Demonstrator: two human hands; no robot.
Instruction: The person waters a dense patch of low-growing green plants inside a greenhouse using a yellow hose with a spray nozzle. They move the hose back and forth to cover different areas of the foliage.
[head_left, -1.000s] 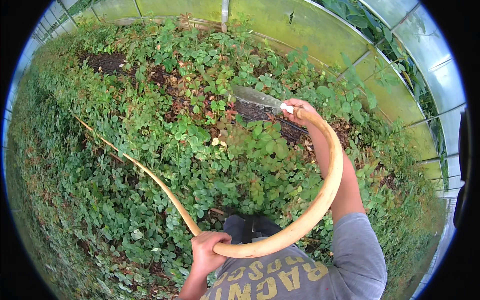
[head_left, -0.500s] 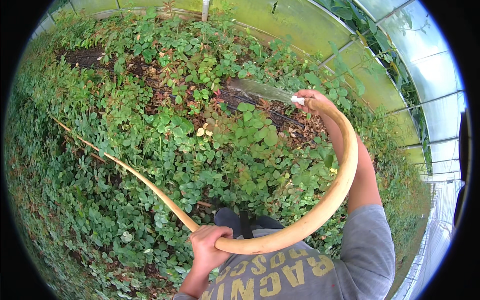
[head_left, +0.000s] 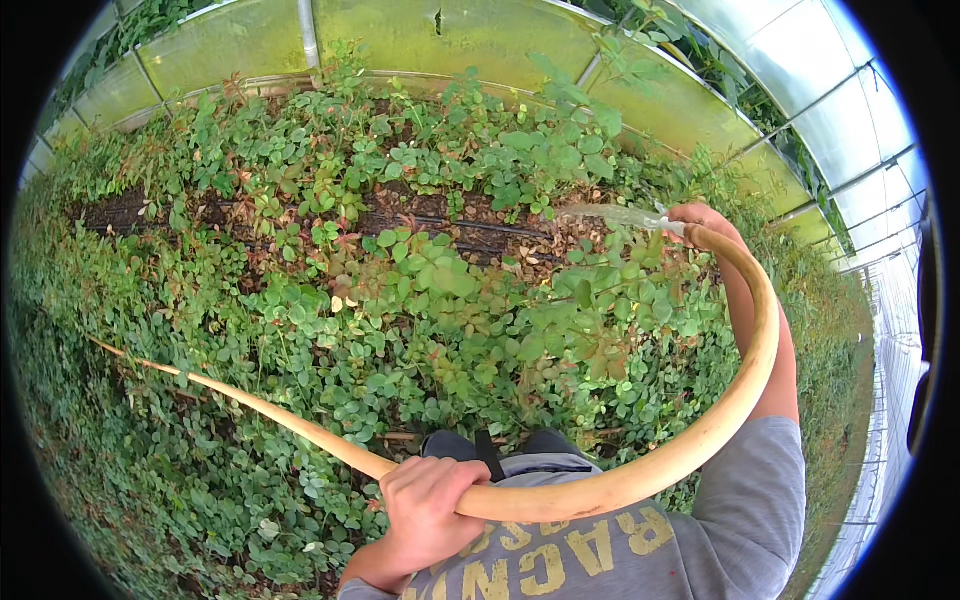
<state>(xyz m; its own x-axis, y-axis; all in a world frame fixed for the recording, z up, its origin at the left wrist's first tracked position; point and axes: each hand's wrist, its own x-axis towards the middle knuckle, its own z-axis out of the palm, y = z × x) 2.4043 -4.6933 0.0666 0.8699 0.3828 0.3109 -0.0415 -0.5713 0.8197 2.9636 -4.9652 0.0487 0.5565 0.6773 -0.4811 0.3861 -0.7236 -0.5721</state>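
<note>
A thick, pale yellow hose (head_left: pixel 640 478) curves in a wide arc in front of my body. Low in the view, my left hand (head_left: pixel 428 503) is wrapped round it near my waist. My right hand (head_left: pixel 703 228), at the upper right, grips the hose's end beside a white nozzle (head_left: pixel 668 225). From the nozzle a stream of water (head_left: pixel 612 213) sprays leftward onto dry leaves and soil among the plants. Beyond my left hand the hose trails off to the left over the low green foliage (head_left: pixel 230 480).
Dense leafy plants (head_left: pixel 430 330) surround me. Black drip lines (head_left: pixel 470 228) run along a strip of brown soil. A greenish translucent wall panel (head_left: pixel 420 45) with a metal post (head_left: pixel 308 35) stands behind the bed. Clear greenhouse sheeting (head_left: pixel 850 110) rises at the right.
My right hand has swung to the right and slightly down with the nozzle, and the water lands farther right. My left hand still grips the hose. The whole view has shifted.
</note>
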